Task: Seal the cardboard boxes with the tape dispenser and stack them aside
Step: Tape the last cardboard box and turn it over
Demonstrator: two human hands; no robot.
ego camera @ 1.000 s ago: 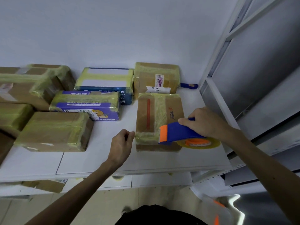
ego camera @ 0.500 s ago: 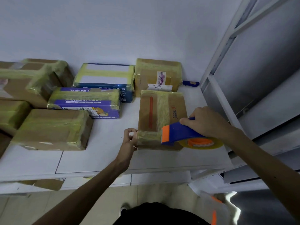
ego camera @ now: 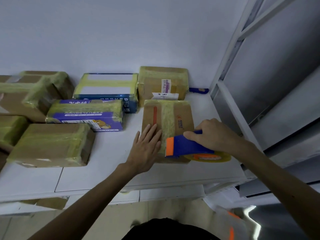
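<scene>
On the bench's point(ego camera: 110, 163) right side, the cardboard box point(ego camera: 184, 115) lies with its long axis running away from the person. The left grip point(ego camera: 147, 148) rests flat on its near-left top, fingers straight. The right grip point(ego camera: 214, 135) is curled round the tape dispenser point(ego camera: 187, 147) at the box's near edge.

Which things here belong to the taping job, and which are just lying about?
In use: red-striped brown box, tape dispenser, left hand, right hand.
Lying about: purple box, blue box, blue object by the wall.
</scene>
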